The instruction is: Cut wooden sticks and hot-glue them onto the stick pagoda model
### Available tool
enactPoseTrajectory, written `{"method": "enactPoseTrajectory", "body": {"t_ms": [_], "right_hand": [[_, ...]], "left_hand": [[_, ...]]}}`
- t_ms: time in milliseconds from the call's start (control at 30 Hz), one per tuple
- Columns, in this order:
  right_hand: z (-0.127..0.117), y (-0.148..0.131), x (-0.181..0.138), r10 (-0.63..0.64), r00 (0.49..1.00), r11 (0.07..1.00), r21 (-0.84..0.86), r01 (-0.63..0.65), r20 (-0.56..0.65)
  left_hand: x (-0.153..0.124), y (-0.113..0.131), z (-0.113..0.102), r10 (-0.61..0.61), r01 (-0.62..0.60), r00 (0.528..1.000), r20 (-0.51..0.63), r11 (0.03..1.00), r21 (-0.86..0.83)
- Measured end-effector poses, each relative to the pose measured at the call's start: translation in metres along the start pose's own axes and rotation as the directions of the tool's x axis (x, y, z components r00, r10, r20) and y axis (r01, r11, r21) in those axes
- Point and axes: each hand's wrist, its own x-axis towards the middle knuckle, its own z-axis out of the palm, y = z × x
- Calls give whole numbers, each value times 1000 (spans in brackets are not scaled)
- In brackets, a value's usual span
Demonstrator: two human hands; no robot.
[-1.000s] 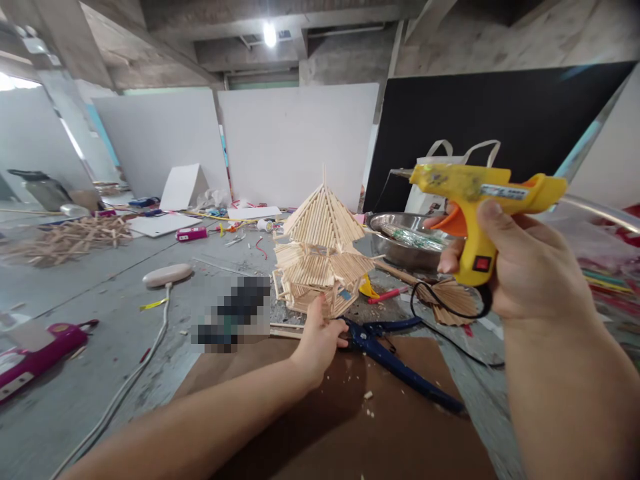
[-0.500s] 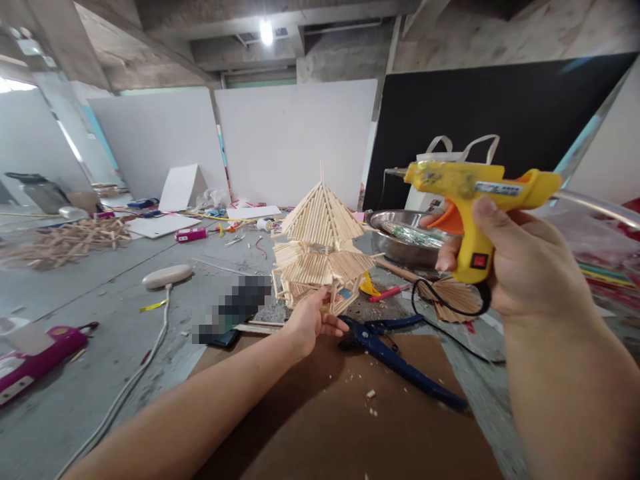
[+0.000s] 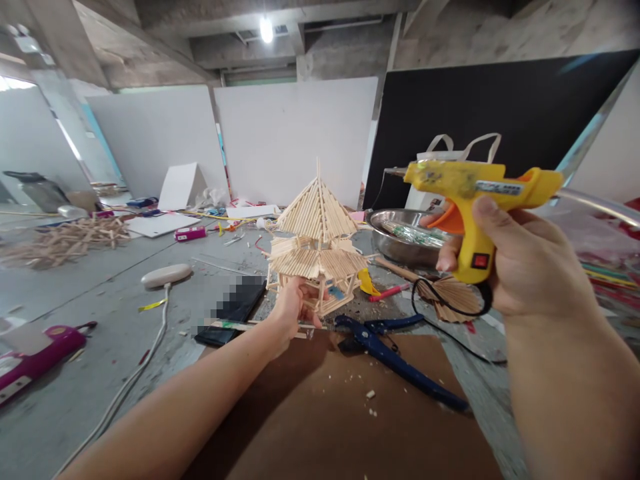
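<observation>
A small pavilion model (image 3: 316, 212) built of thin wooden sticks, with a pointed roof above a lower tier, stands upright in the middle. My left hand (image 3: 295, 310) is closed on its lower front left part; some fingertips are hidden among the posts. Raised at the right, my right hand (image 3: 515, 260) grips a yellow hot glue gun (image 3: 470, 213) by its handle, nozzle pointing left. A finger lies at the orange trigger, and a clear glue stick (image 3: 600, 205) sticks out of the back. Blue-handled cutters (image 3: 395, 360) lie just right of my left hand.
Brown board (image 3: 325, 413) lies in front with wood crumbs. A black phone-like slab (image 3: 235, 310), partly pixelated, is left of the model. A metal bowl (image 3: 400, 247) stands behind right. Stick pile (image 3: 75, 237), white power strip (image 3: 167, 274) and magenta tool (image 3: 45, 360) lie left.
The pavilion model has turned and shifted slightly left, and my left hand has moved left with it. My right hand and the glue gun have stayed nearly still.
</observation>
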Motion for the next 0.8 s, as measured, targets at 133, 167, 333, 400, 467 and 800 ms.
{"method": "enactPoseTrajectory", "body": {"t_ms": [133,167,333,400,467,800], "right_hand": [[0,-1,0,8,1000,1000,1,-8,-10],[0,-1,0,8,1000,1000,0,-8,-7],[-2,0,1,2,1000,1000,-10,-2,-18],[-2,0,1,-4,1000,1000,-4,4,-20],[-2,-1,1,-5,1000,1000,2,5,-10],[-3,2,2,6,1000,1000,-18,-7,-31]], "left_hand": [[-2,-1,2,-94,94,996,-14,996,13],[-3,-1,4,-135,136,991,-21,991,18],[-11,-5,16,-157,143,981,-115,982,-120],[-12,-5,18,-92,62,987,-132,975,-215],[-12,-5,18,-55,13,989,-136,957,-290],[-12,-6,14,-43,39,999,-2,922,-386]]}}
